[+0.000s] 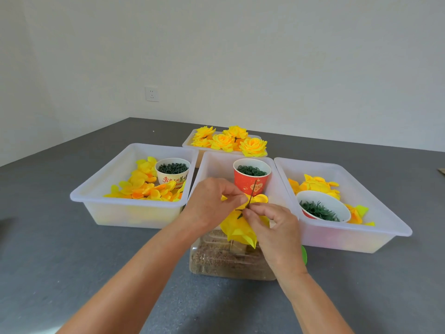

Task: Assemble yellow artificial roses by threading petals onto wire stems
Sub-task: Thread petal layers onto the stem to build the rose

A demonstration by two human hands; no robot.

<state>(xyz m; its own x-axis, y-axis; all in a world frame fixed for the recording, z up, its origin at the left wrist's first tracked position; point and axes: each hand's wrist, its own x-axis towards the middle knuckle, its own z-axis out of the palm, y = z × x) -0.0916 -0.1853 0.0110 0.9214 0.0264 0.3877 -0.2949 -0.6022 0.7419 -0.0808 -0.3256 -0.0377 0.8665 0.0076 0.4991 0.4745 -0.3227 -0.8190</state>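
Observation:
A half-built yellow rose (237, 229) hangs upside down over a clear plastic container (228, 263) filled with brown grain. A thin dark wire stem (251, 192) sticks up out of it. My left hand (212, 203) pinches a yellow petal at the stem from the left. My right hand (274, 227) pinches the stem just above the petals from the right. Both sets of fingertips meet at the stem, hiding the joint.
Three white trays stand side by side: the left tray (96, 196) holds loose petals and a cup of green parts (172, 171), the middle tray (212, 162) a red cup (251, 179), the right tray (385, 213) petals and a bowl (322, 207). Finished roses (231, 141) fill a tray behind.

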